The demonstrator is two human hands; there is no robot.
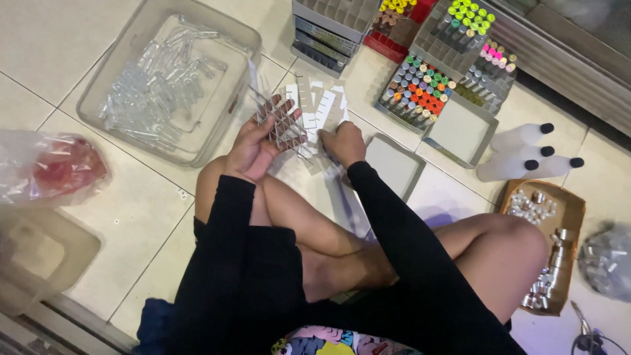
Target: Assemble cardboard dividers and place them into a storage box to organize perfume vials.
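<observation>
Sitting cross-legged on the tiled floor, the person holds a folded cardboard divider grid out in front of the knees, above the floor and just right of the clear plastic bin. The left hand is curled around the grid's near left edge, with the thumb on top and the other fingers hidden beneath the lattice, so this grip is clenched on the grid. The right hand sits at the pale cut strips on the grid's right side, knuckles up; its fingertips are tucked under the palm and I cannot tell whether they pinch a strip or merely press on it. Inside the bin lies a jumble of clear tubes, too blurred to count. A crumpled bag with something red in it lies at the left, and a pale tub below it is cut off by the frame edge. Ahead stand racks of tubes with coloured caps, some cropped at the top. White bottles with black caps lie on their sides at the right, above a brown box of small metal pieces partly hidden behind the knee. A bag of silvery bits runs off the right edge.
</observation>
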